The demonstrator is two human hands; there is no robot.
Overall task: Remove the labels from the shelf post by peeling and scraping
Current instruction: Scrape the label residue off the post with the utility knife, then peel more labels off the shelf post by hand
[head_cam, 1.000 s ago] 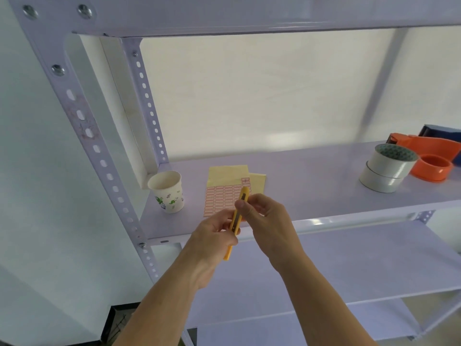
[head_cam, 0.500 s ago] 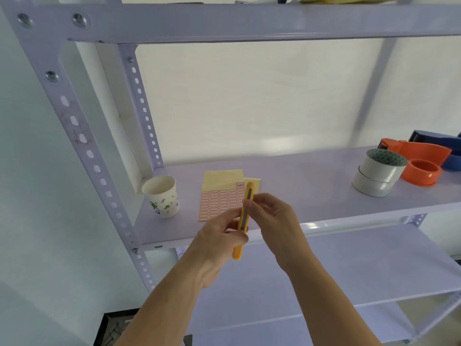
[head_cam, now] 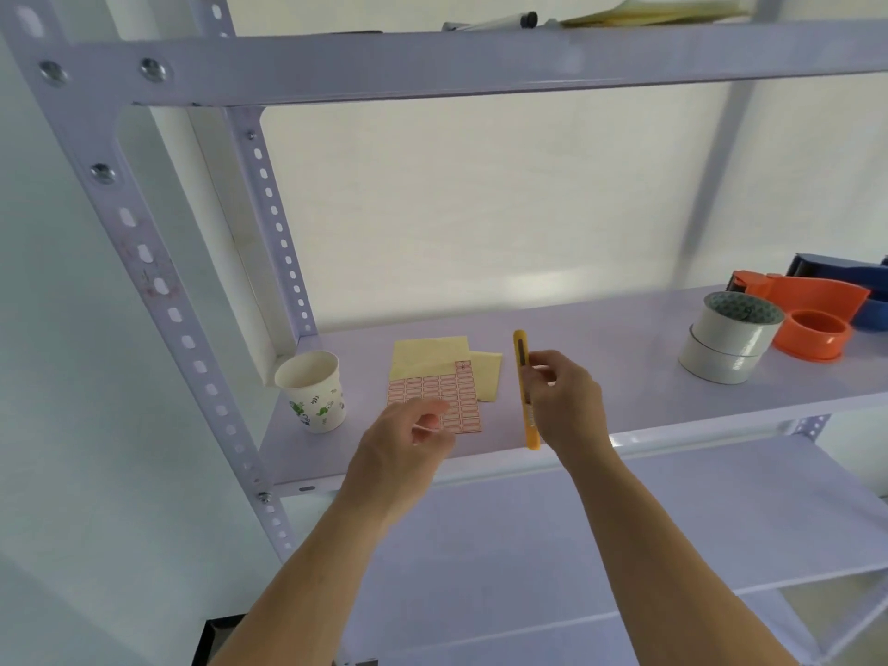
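The pale lilac shelf post [head_cam: 190, 338] runs diagonally down the left side, with label remnants [head_cam: 149, 276] stuck around its upper holes. My right hand [head_cam: 564, 406] grips a yellow utility knife [head_cam: 524, 377] upright over the middle shelf. My left hand [head_cam: 408, 439] hovers beside it with loosely curled fingers and holds nothing. Both hands are well to the right of the post.
On the shelf [head_cam: 600, 377] stand a paper cup [head_cam: 312, 391], a sheet of red labels on yellow backing paper [head_cam: 442, 382], two stacked white tape rolls [head_cam: 728, 341] and an orange tape dispenser [head_cam: 812, 314]. A marker and papers lie on the shelf above.
My left hand has let go of the knife and moved left. My right hand has carried the knife to the right and holds it alone. The view has tilted upward.
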